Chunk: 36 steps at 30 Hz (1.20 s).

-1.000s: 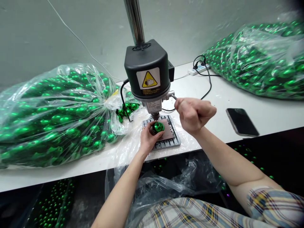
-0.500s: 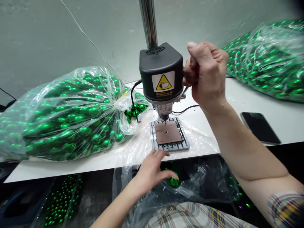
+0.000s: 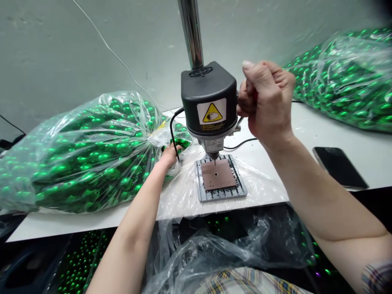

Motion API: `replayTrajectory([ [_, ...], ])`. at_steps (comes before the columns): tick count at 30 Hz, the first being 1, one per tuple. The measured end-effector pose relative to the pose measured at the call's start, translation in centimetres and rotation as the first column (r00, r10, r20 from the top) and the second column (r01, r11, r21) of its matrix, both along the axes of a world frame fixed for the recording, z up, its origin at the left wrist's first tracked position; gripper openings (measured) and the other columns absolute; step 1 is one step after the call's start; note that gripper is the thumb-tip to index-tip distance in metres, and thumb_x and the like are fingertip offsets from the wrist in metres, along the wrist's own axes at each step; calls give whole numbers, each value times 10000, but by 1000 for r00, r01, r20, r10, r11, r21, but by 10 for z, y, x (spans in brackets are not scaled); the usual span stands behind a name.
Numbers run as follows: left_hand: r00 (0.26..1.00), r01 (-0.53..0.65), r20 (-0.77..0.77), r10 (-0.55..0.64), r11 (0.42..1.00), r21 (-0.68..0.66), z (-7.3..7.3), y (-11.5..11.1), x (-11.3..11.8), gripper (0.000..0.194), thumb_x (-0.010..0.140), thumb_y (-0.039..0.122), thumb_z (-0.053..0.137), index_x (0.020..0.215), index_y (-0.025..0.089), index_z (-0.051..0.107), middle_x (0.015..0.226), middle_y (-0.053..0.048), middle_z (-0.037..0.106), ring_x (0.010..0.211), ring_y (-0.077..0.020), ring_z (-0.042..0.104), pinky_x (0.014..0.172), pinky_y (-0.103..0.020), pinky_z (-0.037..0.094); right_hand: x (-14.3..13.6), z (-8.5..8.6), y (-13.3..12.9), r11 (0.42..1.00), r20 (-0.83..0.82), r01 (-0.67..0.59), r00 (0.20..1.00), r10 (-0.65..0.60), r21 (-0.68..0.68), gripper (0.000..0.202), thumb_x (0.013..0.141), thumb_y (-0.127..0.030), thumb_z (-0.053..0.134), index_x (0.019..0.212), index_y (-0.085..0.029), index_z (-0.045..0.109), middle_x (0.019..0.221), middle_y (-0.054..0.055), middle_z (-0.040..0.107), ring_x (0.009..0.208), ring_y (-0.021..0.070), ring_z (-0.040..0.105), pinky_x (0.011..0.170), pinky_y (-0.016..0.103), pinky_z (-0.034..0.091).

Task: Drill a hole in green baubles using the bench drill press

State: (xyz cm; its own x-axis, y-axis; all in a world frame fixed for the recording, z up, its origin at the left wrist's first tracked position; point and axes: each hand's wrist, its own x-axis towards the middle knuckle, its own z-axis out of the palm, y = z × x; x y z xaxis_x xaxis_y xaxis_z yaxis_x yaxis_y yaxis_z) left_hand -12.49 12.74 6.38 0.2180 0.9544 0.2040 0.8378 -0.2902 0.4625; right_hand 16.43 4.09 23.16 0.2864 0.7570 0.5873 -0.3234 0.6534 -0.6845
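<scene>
My right hand (image 3: 266, 102) is closed around the feed handle at the right side of a small bench drill press (image 3: 210, 98); the grip itself is mostly hidden by the fingers. My left hand (image 3: 171, 153) reaches into the mouth of a clear plastic bag (image 3: 92, 151) full of shiny green balls, its fingers partly hidden among green balls (image 3: 183, 143). Below the drill bit (image 3: 214, 162) lies a brown square pad (image 3: 218, 179) with one small hole, on a slotted grey base plate (image 3: 222, 198) strewn with dark shavings.
Another bag of green balls (image 3: 346, 77) lies at the back right. A black phone (image 3: 339, 165) rests on the white table (image 3: 301, 163). Clear plastic sheeting (image 3: 196, 249) hangs off the front edge, above more green balls (image 3: 81, 257) low on the left. A black cable (image 3: 172, 130) runs beside the drill.
My left hand let go of a green ball below the table's front edge and moved up and left into the bag's mouth. My right hand stays on the handle.
</scene>
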Motion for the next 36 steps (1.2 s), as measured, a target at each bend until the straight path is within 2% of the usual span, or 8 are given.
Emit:
replayTrajectory([
  [4, 923, -195, 335, 191, 981, -22, 6, -21, -9, 336, 846, 339, 527, 1094, 171, 680, 974, -96, 691, 872, -242, 658, 789, -375, 560, 3, -2, 6, 1000, 35, -15, 999, 14, 19, 638, 758, -647, 778, 565, -240, 327, 447, -66, 313, 372, 65, 246, 344, 287, 152],
  [8, 311, -184, 887, 341, 937, -296, 23, -79, -7, 414, 838, 562, 597, 1036, 199, 626, 933, -57, 678, 778, -183, 654, 638, -290, 549, 7, -5, 11, 997, 37, -49, 998, 47, 57, 590, 757, -536, 820, 563, -239, 349, 457, -55, 327, 374, 82, 271, 331, 294, 161],
  [10, 197, -109, 907, 371, 928, -356, 29, -113, 5, 456, 774, 591, 720, 985, 199, 620, 866, -30, 667, 733, -157, 650, 639, -272, 547, 7, -6, 12, 997, 39, -41, 999, 38, 60, 583, 762, -517, 816, 556, -238, 347, 461, -52, 313, 375, 85, 262, 326, 298, 161],
  [15, 196, 91, 893, 405, 900, -427, 26, -163, 58, 604, 664, 617, 878, 991, 202, 586, 860, -24, 694, 708, -177, 695, 577, -258, 507, 6, -6, 13, 997, 55, -19, 998, 15, 73, 639, 759, -583, 797, 574, -243, 289, 455, -56, 288, 370, 88, 242, 326, 304, 162],
  [19, 111, 294, 850, 515, 800, -523, 15, -157, 87, 654, 697, 725, 816, 1013, 202, 584, 966, -85, 734, 807, -246, 752, 545, -254, 490, 6, -6, 14, 997, 91, -13, 996, 7, 70, 641, 777, -672, 740, 600, -248, 293, 467, -60, 297, 372, 87, 254, 332, 300, 179],
  [22, 107, 344, 836, 538, 769, -539, 8, -148, 95, 588, 725, 585, 867, 1080, 198, 604, 1067, -99, 739, 872, -236, 757, 639, -277, 549, 6, -6, 15, 998, 91, -19, 996, 12, 68, 637, 769, -676, 746, 606, -248, 303, 478, -60, 306, 376, 84, 261, 332, 294, 172],
  [26, 206, 245, 864, 460, 830, -501, -2, -143, 100, 636, 623, 338, 946, 1138, 193, 601, 1076, -72, 727, 837, -187, 738, 662, -260, 549, 5, -5, 13, 998, 55, -32, 998, 29, 56, 643, 753, -641, 781, 599, -243, 300, 476, -61, 307, 380, 77, 249, 333, 291, 164],
  [36, 515, 71, 814, 267, 934, -351, -20, -137, 113, 680, 684, 437, 880, 1259, 179, 625, 987, -53, 707, 712, -129, 618, 600, -239, 488, 3, -3, 10, 999, 56, -22, 998, 20, 35, 651, 703, -654, 803, 580, -254, 303, 460, -58, 291, 380, 98, 269, 331, 313, 200],
])
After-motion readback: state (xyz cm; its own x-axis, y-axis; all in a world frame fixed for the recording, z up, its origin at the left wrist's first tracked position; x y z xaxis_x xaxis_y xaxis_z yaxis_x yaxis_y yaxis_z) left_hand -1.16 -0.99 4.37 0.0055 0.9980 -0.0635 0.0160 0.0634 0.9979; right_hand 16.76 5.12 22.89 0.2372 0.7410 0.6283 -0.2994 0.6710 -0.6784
